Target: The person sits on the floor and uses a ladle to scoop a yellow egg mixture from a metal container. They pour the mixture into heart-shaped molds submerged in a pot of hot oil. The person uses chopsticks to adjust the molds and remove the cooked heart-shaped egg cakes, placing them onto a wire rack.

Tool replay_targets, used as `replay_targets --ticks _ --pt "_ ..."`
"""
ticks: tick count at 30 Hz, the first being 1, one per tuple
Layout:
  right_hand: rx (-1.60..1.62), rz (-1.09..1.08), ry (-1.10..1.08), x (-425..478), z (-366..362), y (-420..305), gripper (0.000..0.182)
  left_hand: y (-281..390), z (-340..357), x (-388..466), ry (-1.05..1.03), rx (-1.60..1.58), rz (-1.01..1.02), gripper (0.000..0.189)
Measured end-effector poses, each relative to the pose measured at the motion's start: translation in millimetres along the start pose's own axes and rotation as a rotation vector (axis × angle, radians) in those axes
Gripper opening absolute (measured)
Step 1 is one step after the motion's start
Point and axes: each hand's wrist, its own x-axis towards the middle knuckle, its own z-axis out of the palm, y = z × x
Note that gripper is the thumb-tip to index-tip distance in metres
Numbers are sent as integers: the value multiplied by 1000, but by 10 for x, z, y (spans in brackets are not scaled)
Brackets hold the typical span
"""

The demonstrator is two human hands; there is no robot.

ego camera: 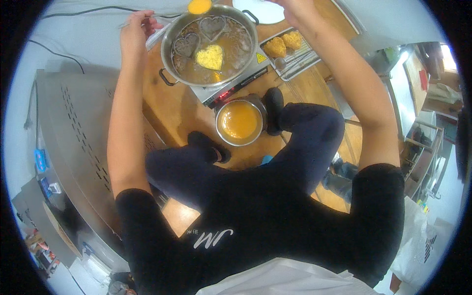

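My left hand (144,23) is left of a wide steel pot (166,61), its fingers curled around a thin metal handle (123,25). A round ladle of yellow-orange liquid (199,6) hangs over the pot's upper rim; whether that handle joins it is unclear. In the bubbling liquid lie a yellow heart-shaped piece (210,58) and two dark heart-shaped molds (212,26), (186,45). My right hand (295,10) is at the top edge, over a white plate (256,11); its fingers are partly cut off and what they hold cannot be told.
The pot stands on an induction cooker (212,95) with lit red digits. A smaller pot of orange liquid (240,121) is below it. Golden fried pieces (276,47) lie on a wire rack tray (308,62) at right. A steel cabinet (73,96) stands at left; a black cable (88,10) runs along the top.
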Motion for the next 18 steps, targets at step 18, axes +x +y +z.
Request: replay_targets --ticks 18 --pt "-93 -217 -27 1207 217 272 32 -81 147 1465 11 -55 -6 32"
